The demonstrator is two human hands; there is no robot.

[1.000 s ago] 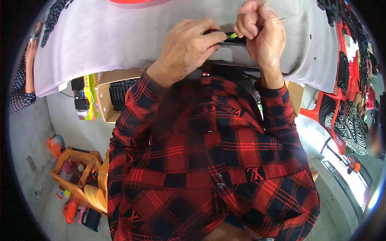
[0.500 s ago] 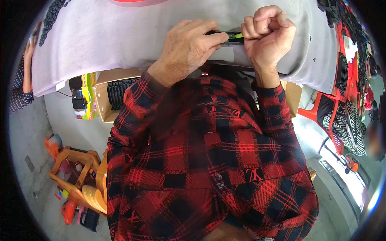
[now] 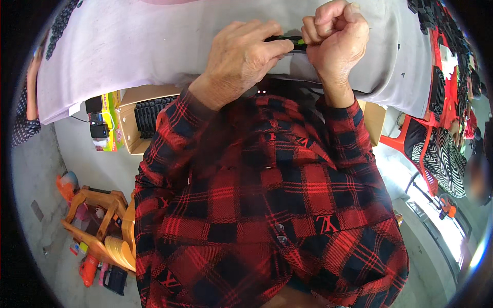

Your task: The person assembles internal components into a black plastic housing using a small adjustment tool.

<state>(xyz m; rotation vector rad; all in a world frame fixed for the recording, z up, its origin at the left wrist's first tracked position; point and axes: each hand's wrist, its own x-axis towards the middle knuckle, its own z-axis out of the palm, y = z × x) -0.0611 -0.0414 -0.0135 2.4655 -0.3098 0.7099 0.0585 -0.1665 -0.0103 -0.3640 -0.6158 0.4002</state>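
While the left hand (image 3: 241, 61) is clamping the slim black tool with a green-yellow band (image 3: 287, 41), the right hand (image 3: 336, 43) is fisting tightly around its other end, above pale grey cloth (image 3: 133, 51).

A single head-worn fisheye camera looks steeply down the wearer's own chest, so a red and black plaid shirt (image 3: 267, 205) fills the middle of the round picture at very close range, with dark corners around it. The left hand (image 3: 241, 59) and the right hand (image 3: 336, 43) sit at the top edge, at arm's reach from the lens, over a pale grey cloth-covered table (image 3: 128, 51) whose front edge bows with the lens. Below and left of the left hand, farther off, the floor shows a cardboard box (image 3: 136, 120) and an orange wooden chair (image 3: 100, 220).
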